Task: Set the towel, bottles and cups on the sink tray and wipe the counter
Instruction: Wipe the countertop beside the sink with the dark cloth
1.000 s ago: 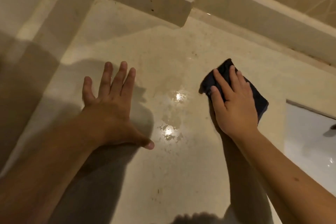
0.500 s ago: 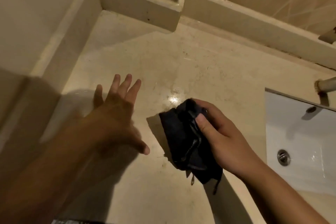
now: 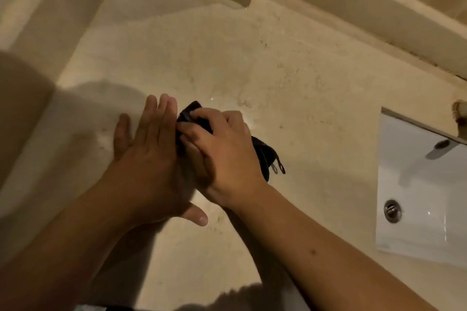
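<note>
A dark, nearly black cloth (image 3: 261, 153) is sitting bunched up in the right hand (image 3: 225, 154), just above the beige stone counter (image 3: 290, 78) — crumpled into folds, with a small looped tag dangling from the edge that is sticking out to the right of the wrist. The right hand is clenching it, fingers curled over the top of the wad. The left hand (image 3: 149, 159) is lying open and flat-fingered right against the right hand's left side, its fingers touching the cloth's far corner, grasping nothing. Well to the right of both hands, the white sink (image 3: 417, 209) is showing its metal drain (image 3: 392, 210); nothing else is resting in the visible part of the basin. No writing can be read on the tag.
</note>
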A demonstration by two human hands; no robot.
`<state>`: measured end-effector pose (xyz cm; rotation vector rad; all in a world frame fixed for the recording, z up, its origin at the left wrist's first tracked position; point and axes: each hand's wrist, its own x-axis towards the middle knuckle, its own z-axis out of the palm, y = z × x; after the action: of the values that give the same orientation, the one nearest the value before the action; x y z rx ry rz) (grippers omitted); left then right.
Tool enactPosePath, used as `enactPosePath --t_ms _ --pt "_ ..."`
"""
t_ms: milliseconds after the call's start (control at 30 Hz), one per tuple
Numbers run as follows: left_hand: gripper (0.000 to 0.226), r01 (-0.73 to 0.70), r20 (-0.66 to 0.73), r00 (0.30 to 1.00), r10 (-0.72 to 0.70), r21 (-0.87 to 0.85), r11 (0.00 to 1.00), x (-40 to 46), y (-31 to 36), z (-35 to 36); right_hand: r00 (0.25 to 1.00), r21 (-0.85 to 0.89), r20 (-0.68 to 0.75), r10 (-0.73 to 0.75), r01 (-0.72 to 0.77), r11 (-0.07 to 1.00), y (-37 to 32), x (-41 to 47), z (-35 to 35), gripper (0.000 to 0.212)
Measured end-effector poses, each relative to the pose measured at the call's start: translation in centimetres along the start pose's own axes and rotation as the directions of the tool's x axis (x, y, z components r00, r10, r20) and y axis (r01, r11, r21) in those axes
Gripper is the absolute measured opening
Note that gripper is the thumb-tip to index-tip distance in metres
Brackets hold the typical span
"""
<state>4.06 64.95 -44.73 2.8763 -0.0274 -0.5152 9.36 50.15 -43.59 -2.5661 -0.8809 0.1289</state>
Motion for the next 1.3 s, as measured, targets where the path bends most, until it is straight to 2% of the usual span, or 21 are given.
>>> enactPosePath --t_ms 100,167,267,333,400,467,500,567,633,733,767,833,867,900,967,1000,1167,1233,1300 --pt "0.183 0.025 -0.046 0.998 -0.03 -0.102 0.994 -0.2 0.1 -0.1 0.976 0.002 -0.153 0.155 -0.157 0.988 3.0 0.6 -1.0 0.031" --pt "0.184 0.033 -0.042 0.998 -0.039 -0.128 0.991 -0.4 0.3 -0.2 0.939 0.008 -0.251 0.236 -0.242 0.97 5.8 -0.1 -2.2 0.03" --pt "0.181 0.046 -0.036 0.998 -0.051 -0.127 0.991 -0.4 0.6 -0.9 0.868 0.013 -0.326 0.375 -0.392 0.92 10.6 -2.7 -4.4 0.031" --pt "0.179 0.036 -0.027 0.999 -0.039 -0.124 0.992 -0.6 0.9 -1.4 0.785 0.005 -0.363 0.502 -0.537 0.844 13.6 -4.8 -6.4 0.033" --pt "0.178 0.032 -0.011 0.999 -0.034 -0.142 0.989 -0.7 0.9 -2.0 0.649 0.08 -0.378 0.66 -0.687 0.722 15.4 -6.7 -8.5 0.034" --pt "0.177 0.043 0.005 0.999 -0.043 -0.098 0.994 -1.1 1.0 -2.4 0.517 0.228 -0.382 0.766 -0.751 0.62 14.9 -8.1 -9.7 0.034" --pt "0.175 0.045 0.002 0.999 -0.045 -0.075 0.996 -1.5 1.1 -2.3 0.494 0.292 -0.378 0.783 -0.739 0.607 13.6 -8.4 -9.8 0.033" --pt "0.172 0.041 0.018 0.999 -0.039 -0.095 0.995 -2.7 1.4 -1.8 0.543 0.399 -0.356 0.761 -0.648 0.649 9.4 -8.1 -8.9 0.031" --pt "0.174 0.05 0.049 0.998 -0.044 -0.136 0.989 -4.0 1.5 -1.0 0.662 0.467 -0.344 0.666 -0.495 0.733 4.0 -7.2 -6.9 0.03" --pt "0.173 0.051 0.068 0.997 -0.042 -0.134 0.99 -5.1 1.3 -0.1 0.841 0.43 -0.284 0.461 -0.318 0.845 -3.4 -6.1 -2.5 0.028" --pt "0.163 0.028 0.039 0.999 -0.023 -0.125 0.992 -5.2 1.2 0.1 0.884 0.389 -0.24 0.401 -0.29 0.874 -5.1 -5.9 -1.2 0.028" --pt "0.122 0.025 -0.051 0.998 -0.032 -0.126 0.992 -5.3 1.2 0.5 0.939 0.255 -0.142 0.313 -0.27 0.928 -6.7 -5.8 0.8 0.029" --pt "0.119 0.04 -0.064 0.997 -0.048 -0.13 0.991 -5.3 1.1 0.8 0.952 0.192 -0.113 0.283 -0.259 0.947 -6.6 -5.7 1.3 0.03" --pt "0.13 0.049 -0.046 0.997 -0.055 -0.129 0.99 -5.2 1.0 1.0 0.961 0.156 -0.105 0.257 -0.239 0.958 -6.2 -5.6 1.5 0.03" --pt "0.168 0.022 0.0 1.0 -0.022 -0.101 0.995 -5.3 0.9 1.0 0.972 0.122 -0.13 0.197 -0.182 0.976 -4.9 -5.7 1.6 0.029" --pt "0.176 0.02 0.0 1.0 -0.02 -0.08 0.997 -5.3 0.8 1.1 0.973 0.113 -0.147 0.179 -0.164 0.98 -4.1 -6.0 1.4 0.029" --pt "0.178 0.09 -0.022 0.995 -0.092 -0.095 0.991 -5.0 1.0 1.3 0.931 0.109 -0.274 0.241 -0.218 0.97 2.6 -8.0 -1.1 0.028" --pt "0.177 0.071 -0.013 0.997 -0.073 -0.116 0.991 -5.2 1.0 1.0 0.895 0.082 -0.303 0.328 -0.319 0.944 7.1 -9.5 -3.2 0.03" --pt "0.175 0.042 0.007 0.999 -0.042 -0.094 0.995 -5.2 1.1 0.6 0.816 0.076 -0.335 0.472 -0.476 0.876 11.8 -11.3 -5.5 0.033"
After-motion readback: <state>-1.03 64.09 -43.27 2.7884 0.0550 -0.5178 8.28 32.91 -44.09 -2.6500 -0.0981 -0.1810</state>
